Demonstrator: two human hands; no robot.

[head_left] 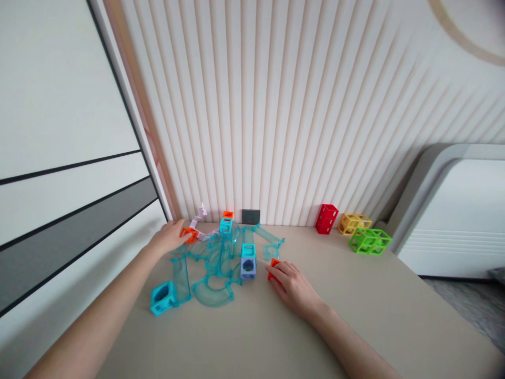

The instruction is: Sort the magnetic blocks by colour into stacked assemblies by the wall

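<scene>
Matte beige counter (355, 316), smooth, backed by a ribbed pale wall panel (300, 131).

Left hand (169, 238) laid at the far left of the toy cluster, fingers curled onto a small orange block (190, 233); cannot tell whether clenched round it or only touching. Just beyond that grip, a pale lilac stepped piece (200, 216). Right of it, a second orange cube (228, 215) over a teal cube (225, 226).

Right hand (294, 287) flat on the counter, fingers extended and loose, tips resting on an orange piece (273, 268) half hidden beneath them; not closed round it. Immediately left of this grip, a teal cube stacked on a lavender cube (248, 268) with a round hole.

Between the two hands, clear teal track sections (213, 263), glossy, curved and straight, tangled together. Nearer than the left grip, a teal cube (161, 298) at a track end.

Well right of the right grip, along the wall: red lattice cube (326, 219), yellow lattice cube (353, 223), green lattice cube (370, 240).

Open counter near and right of the right hand; wall edge close behind the cluster.
</scene>
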